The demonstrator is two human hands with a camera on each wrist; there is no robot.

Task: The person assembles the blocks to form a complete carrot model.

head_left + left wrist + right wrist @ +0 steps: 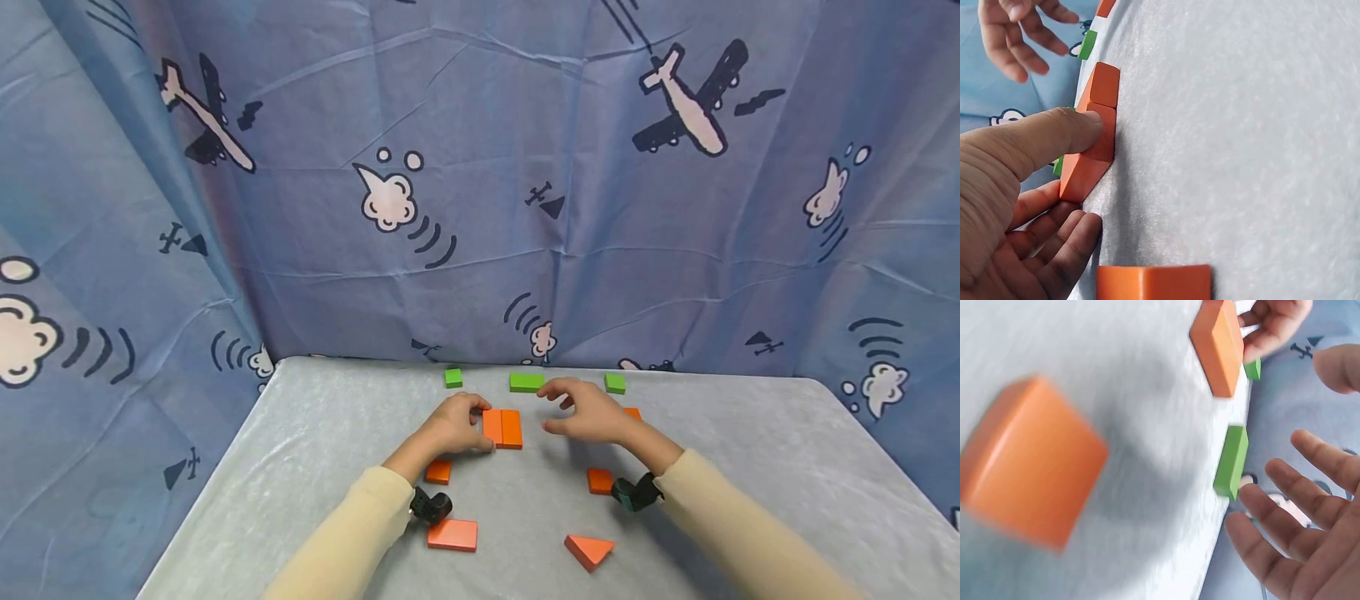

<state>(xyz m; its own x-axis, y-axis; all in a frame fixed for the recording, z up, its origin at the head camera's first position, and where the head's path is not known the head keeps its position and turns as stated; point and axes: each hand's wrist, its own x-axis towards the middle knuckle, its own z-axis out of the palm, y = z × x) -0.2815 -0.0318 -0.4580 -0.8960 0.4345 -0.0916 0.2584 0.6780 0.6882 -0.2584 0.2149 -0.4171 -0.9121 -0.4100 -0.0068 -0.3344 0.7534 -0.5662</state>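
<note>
Two orange rectangular blocks lie side by side near the middle of the table in the head view: a left block [492, 423] and a right block [512, 429]. My left hand [452, 425] grips the left one between its thumb at the near end and its fingers at the far end. The left wrist view shows the thumb [1082, 130] pressed against the orange face. To the right of the pair, my right hand [588, 411] hovers with fingers parted and holds nothing. Its spread fingers [1269, 506] show in the right wrist view, near a green rectangular block [1232, 461].
Along the back edge are a green cube [453, 378], a green rectangle [527, 382] and another green cube [615, 383]. Small orange blocks [438, 472] [599, 481] lie under the wrists. Nearer are an orange rectangle [452, 535] and an orange triangle [589, 550]. A patterned curtain [480, 167] hangs behind.
</note>
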